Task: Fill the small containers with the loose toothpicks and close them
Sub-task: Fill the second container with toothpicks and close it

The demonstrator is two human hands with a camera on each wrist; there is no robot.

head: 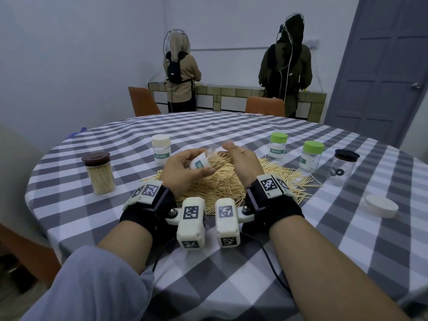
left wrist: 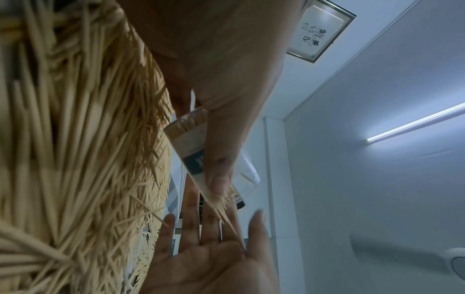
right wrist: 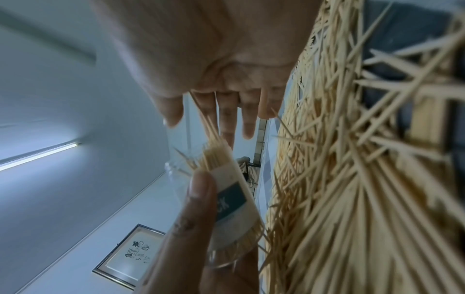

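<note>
My left hand (head: 181, 166) grips a small clear container (head: 201, 162) with a green TOOTHPICK label, tilted over the pile of loose toothpicks (head: 222, 187). Its mouth points right and it holds a bundle of toothpicks, some sticking out. My right hand (head: 235, 152) is held flat, fingers straight, against that mouth. In the left wrist view the container (left wrist: 192, 151) sits under my thumb, with my right hand's palm (left wrist: 214, 256) facing the protruding tips. In the right wrist view the straight fingers (right wrist: 226, 113) touch the tips above the container (right wrist: 227, 196).
A brown-lidded jar (head: 100, 173) full of toothpicks stands at the left. A white-lidded container (head: 161, 149), two green-lidded ones (head: 278, 144) (head: 311, 158) and a black-lidded clear jar (head: 343, 167) stand around the pile. A loose white lid (head: 381, 206) lies at the right. Two people stand at a far counter.
</note>
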